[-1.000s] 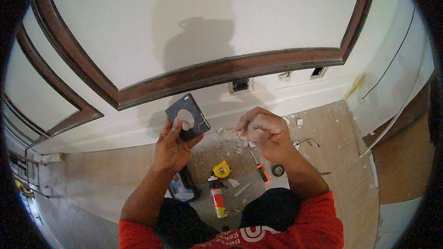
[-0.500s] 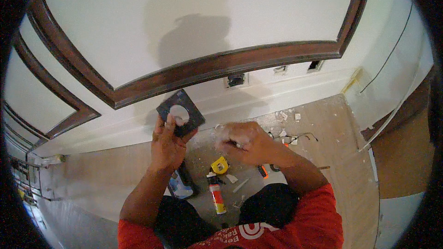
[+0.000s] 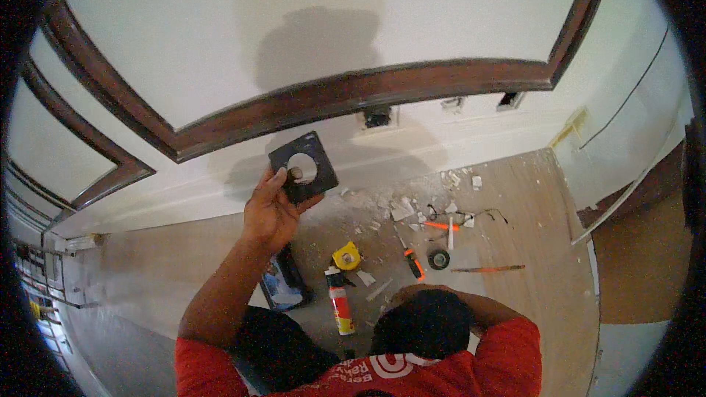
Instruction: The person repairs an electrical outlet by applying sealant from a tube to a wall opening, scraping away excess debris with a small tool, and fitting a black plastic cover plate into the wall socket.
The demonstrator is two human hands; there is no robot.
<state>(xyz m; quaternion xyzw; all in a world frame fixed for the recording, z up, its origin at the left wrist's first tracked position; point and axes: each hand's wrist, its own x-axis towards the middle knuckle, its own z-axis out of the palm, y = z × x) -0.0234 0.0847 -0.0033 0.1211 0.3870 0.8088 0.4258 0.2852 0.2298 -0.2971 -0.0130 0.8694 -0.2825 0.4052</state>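
At far left, a metal frame (image 3: 45,281) stands on the floor. The left hand (image 3: 272,209) is raised in front of the wall, its fingers and thumb clamped on a dark square plate (image 3: 325,165). The plate is tilted, with its round central hole visible; it is held clear of the floor, below the brown wall moulding (image 3: 353,92). Beneath the left forearm lies a dark item with a blue-and-white face (image 3: 285,288). Next to the right are a red-and-white bottle (image 3: 340,307) and, just beyond its cap, a yellow tape measure (image 3: 346,256). The right hand (image 3: 413,290) is well apart from the left, largely hidden behind the knee; its grip cannot be determined. Near it lie an orange-and-black screwdriver (image 3: 413,263), a black tape roll (image 3: 431,261) and a thin strip (image 3: 489,270).
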